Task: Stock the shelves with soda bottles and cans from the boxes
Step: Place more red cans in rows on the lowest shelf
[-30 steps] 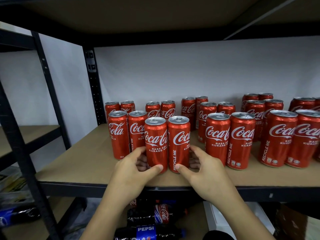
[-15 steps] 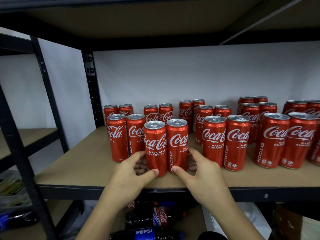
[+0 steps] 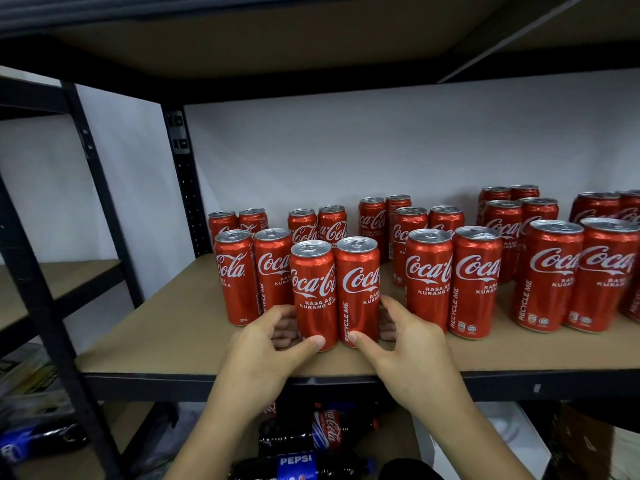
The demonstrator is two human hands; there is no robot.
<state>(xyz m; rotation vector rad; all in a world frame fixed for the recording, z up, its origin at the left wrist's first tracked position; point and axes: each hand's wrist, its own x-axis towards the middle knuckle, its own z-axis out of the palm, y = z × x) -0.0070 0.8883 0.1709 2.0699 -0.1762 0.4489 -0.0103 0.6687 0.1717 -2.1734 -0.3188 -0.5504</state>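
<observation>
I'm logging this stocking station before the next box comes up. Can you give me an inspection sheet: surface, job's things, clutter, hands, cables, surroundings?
Surface: brown board shelf in a black metal frame.
Job's things: red Coca-Cola cans upright in pairs; left front can and right front can stand side by side near the shelf's front edge.
Clutter: nothing seen.
Hands: left hand grips the left front can; right hand grips the right front can, thumbs on the fronts.
Cables: nothing seen.
Surroundings: white wall behind; Pepsi bottle and Coca-Cola bottle lying below; side rack to the left.
</observation>
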